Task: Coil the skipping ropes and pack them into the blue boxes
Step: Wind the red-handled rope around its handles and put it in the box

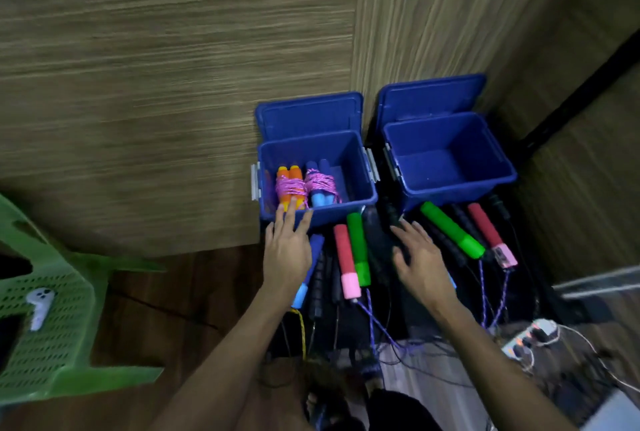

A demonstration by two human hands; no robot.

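Clearly, the work is only at its beginning. Nearest to the person, the thin purple braided cords of the loose skipping ropes run in a tangle over the dark floor. Just beyond them the two bare hands hover with straight, spread fingers and grip nothing: the left hand reaches over the near rim of the left box, and the right hand hangs above the black handles. Around the hands lie uncoiled handles: a red and pink foam handle beside a green foam handle, and further right a second green handle and a second red handle. Behind these, the left blue plastic box with its lid open already holds two coiled ropes, an orange-handled bundle and a blue-handled bundle, both wrapped in pink cord. The right blue plastic box, also open, looks empty. So I judge that two ropes are packed and several remain to coil.
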